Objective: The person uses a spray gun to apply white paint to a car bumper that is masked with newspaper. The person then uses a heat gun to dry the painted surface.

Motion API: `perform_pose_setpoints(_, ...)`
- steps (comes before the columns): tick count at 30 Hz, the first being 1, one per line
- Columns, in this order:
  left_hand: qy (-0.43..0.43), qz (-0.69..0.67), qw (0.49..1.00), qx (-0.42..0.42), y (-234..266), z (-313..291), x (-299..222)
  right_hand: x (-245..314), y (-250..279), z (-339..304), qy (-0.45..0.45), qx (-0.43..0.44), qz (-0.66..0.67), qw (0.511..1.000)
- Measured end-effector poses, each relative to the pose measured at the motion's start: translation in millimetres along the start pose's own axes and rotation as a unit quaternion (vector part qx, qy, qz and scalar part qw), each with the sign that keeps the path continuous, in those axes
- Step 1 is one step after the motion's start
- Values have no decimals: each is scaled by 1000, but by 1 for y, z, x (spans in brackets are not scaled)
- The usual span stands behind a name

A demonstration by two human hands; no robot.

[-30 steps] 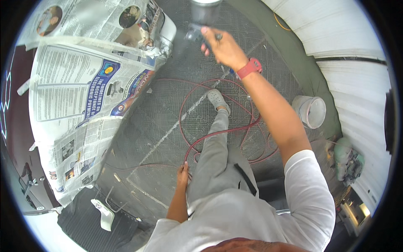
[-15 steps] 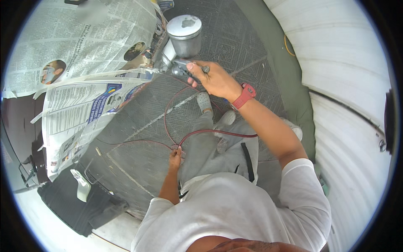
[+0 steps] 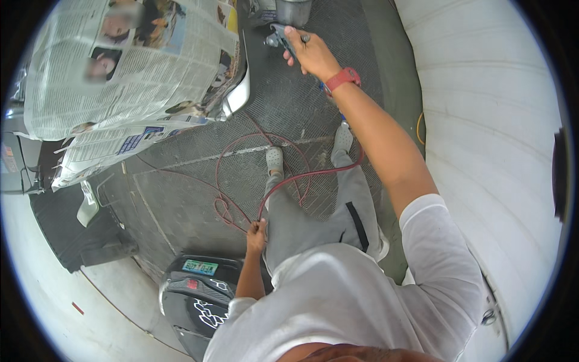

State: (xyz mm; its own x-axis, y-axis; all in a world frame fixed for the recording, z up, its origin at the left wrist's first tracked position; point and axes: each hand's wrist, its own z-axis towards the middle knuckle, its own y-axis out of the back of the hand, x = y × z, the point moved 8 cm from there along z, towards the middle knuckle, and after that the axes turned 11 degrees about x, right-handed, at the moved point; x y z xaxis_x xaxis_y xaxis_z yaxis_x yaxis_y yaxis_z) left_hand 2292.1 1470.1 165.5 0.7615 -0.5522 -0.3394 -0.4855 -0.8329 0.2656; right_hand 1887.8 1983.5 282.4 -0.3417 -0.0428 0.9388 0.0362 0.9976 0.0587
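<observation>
At about ten o'clock, the car covered with newspaper sheets (image 3: 139, 78) has loose paper edges; spray air could lift them, I think. Lower, at seven o'clock, the left hand (image 3: 257, 229) is closed around the red air hose (image 3: 283, 181), which makes loops on the grated floor (image 3: 181, 199) around both shoes (image 3: 274, 160). A step could catch a loop and pull the tool. At twelve o'clock, the right hand (image 3: 310, 54) grips the spray gun (image 3: 280, 36), fingers wrapped on the handle, close to the car edge.
</observation>
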Motion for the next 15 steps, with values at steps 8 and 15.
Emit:
perform_pose_setpoints(8,28,-172,985,8,-176,-50,13,-10,50,112,72,-48,-22,996)
perform_pose_setpoints(15,89,-310,947,-2,-267,-96,33,-50,3,-4,81,66,-84,991)
